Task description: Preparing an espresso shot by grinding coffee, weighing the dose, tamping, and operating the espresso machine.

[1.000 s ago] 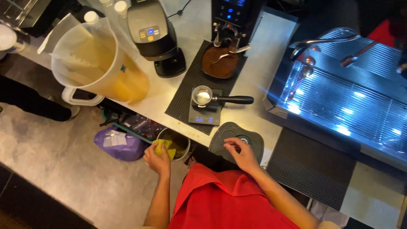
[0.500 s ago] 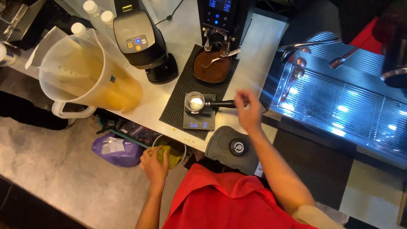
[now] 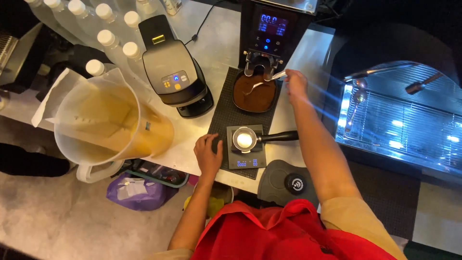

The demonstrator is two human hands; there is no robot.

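Head view: the right hand (image 3: 295,84) is up at twelve o'clock on the worktop (image 3: 211,48), its fingers pinching the handle of a small metal spoon (image 3: 265,81) whose bowl lies over the dark square tray of brown ground coffee (image 3: 254,93) under the black grinder with a lit blue display (image 3: 273,30). Directly toward six o'clock from that tray, a metal portafilter with a black handle (image 3: 262,138) sits on a small black digital scale (image 3: 246,153); its basket shows only a pale, shiny bottom, so as far as can be judged it is not yet filled, and dosing looks just begun. The left hand (image 3: 208,154) rests on the black ribbed mat (image 3: 226,108) just beside the scale at nine o'clock, fingers loosely curled and together, holding nothing.

Against half a second ago, the right hand has gone from the portafilter handle up to the spoon at the tray, and the left hand has risen from below the worktop edge onto the mat. A second ago the right hand was at the round grey tamping pad (image 3: 288,183).
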